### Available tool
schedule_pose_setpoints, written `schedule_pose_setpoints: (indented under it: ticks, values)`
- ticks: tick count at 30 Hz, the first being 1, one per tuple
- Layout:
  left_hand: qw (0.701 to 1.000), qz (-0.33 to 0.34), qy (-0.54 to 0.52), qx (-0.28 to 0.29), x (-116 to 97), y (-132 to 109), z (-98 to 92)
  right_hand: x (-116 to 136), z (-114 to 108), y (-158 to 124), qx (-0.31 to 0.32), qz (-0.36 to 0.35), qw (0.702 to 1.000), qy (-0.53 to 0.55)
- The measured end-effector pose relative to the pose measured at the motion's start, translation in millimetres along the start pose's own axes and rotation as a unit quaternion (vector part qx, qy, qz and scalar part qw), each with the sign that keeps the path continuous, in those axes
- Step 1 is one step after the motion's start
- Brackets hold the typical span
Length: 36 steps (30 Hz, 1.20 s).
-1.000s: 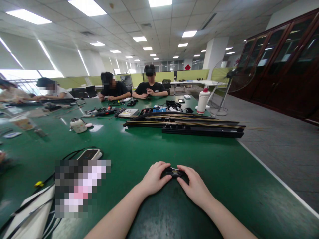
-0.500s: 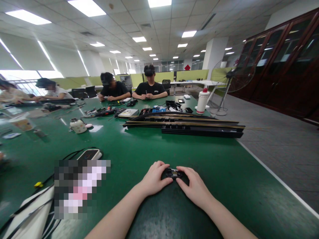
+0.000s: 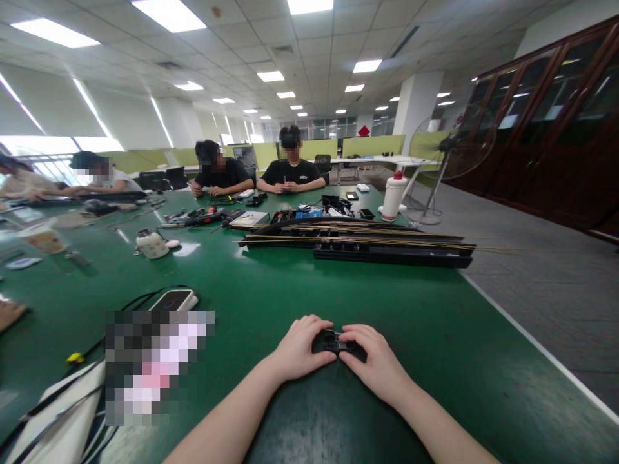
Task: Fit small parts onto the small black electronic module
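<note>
A small black rounded device [image 3: 331, 343] lies low over the green table between my two hands, a dark hollow showing on its upper side. My left hand [image 3: 300, 348] curves round its left end, fingertips at the far side and thumb at the near side. From the other end my right hand [image 3: 371, 351] grips it, with index finger and thumb reaching over its middle. Both hands are closed on it. Part of the device is hidden behind my fingers, and its exact kind is too small to make out.
Long black rails [image 3: 394, 254] with thin brass-coloured rods lie across the table [image 3: 242, 290]. A phone-like device [image 3: 175, 300], cables and a blurred patch are to my left. A floral jar [image 3: 151, 245], a white bottle [image 3: 393, 198], tools and several people are further off.
My right fingers have shifted slightly left over the device. The shiny silver and gold part seen in it before no longer shows; its hollow looks dark. Another person's hand has come in at the left edge.
</note>
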State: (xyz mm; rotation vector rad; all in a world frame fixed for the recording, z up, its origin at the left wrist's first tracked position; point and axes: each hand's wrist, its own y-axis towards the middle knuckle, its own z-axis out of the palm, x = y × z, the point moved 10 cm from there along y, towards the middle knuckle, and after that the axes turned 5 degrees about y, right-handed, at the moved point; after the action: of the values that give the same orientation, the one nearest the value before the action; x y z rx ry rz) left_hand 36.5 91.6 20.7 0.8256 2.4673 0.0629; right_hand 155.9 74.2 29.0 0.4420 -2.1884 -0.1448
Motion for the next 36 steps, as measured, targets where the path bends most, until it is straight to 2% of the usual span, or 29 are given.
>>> schedule_pose_setpoints:
  ticks: [11,17,36]
  values:
    - [1.0,-0.007,0.002,0.01,-1.0,0.3,0.2,-8.0,-8.4,2.8,-0.031,0.024,0.995,0.094]
    - [1.0,-0.014,-0.001,0.005,0.4,0.2,-0.1,-21.7,-11.8,1.4,-0.054,0.071,0.989,0.12]
    - [1.0,-0.016,-0.002,0.004,1.0,0.2,0.1,-42.3,-20.1,2.3,-0.128,0.121,0.941,0.29]
